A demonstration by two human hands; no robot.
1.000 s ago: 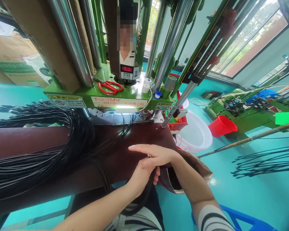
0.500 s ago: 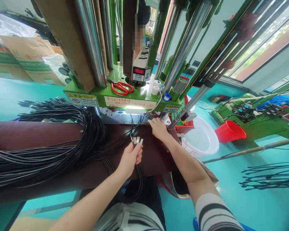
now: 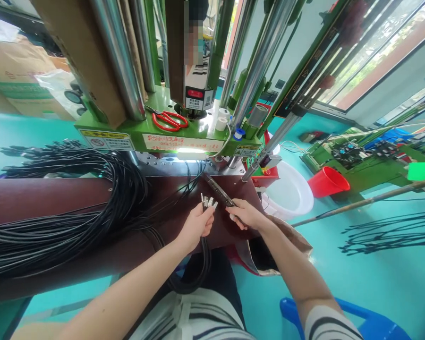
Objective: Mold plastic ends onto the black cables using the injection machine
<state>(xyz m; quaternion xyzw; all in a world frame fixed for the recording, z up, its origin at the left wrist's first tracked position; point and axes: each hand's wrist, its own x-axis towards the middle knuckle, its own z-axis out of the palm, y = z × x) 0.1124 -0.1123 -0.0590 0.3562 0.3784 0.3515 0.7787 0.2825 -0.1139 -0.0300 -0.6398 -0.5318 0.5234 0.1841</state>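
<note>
My left hand [image 3: 197, 226] clutches cables [image 3: 207, 257], my right hand [image 3: 246, 215] pinches the bar [image 3: 217, 189] near the desk's [image 3: 243, 188] far edge; a slack left grip could scatter the cables!

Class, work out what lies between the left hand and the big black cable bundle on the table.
In the head view, brown tabletop with thin black cables across it lies between the left hand and the big black cable bundle.

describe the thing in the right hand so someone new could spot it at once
Find the green machine and the brown table before it. Over the table, the right hand grips one end of a dark bar. Unlike the curving black cables nearby, it is straight and narrow.
</note>
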